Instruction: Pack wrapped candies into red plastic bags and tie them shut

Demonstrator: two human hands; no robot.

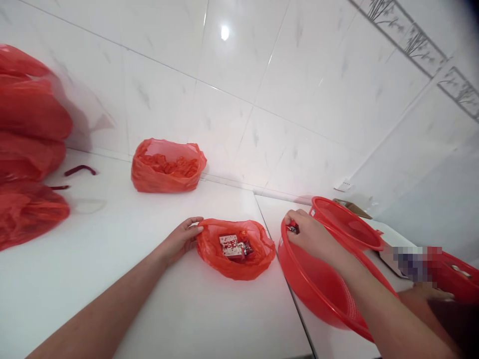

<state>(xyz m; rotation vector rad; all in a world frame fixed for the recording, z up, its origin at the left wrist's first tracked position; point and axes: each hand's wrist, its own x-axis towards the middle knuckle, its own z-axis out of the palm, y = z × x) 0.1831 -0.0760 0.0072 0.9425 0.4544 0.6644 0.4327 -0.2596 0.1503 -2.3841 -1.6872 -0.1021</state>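
Observation:
My left hand (187, 237) pinches the left rim of a red plastic bag (235, 269), which stands with its mouth spread wide on the white tabletop. Inside the bag lie a small white-and-red packet (230, 246) and a shiny dark red wrapped piece (246, 248). Over the far left rim of a large red plastic colander (310, 284), my right hand (309, 234) is closed on a small red foil-wrapped packet (293, 228). My right forearm hides part of the colander's inside.
Another red bag (166, 182) with crumpled red contents stands by the tiled wall. Several filled red bags (30, 134) crowd the left edge, near a dark red strap (80, 169). Behind the colander is a second red basin (348, 222). A co-worker's hand (430, 293) shows at right.

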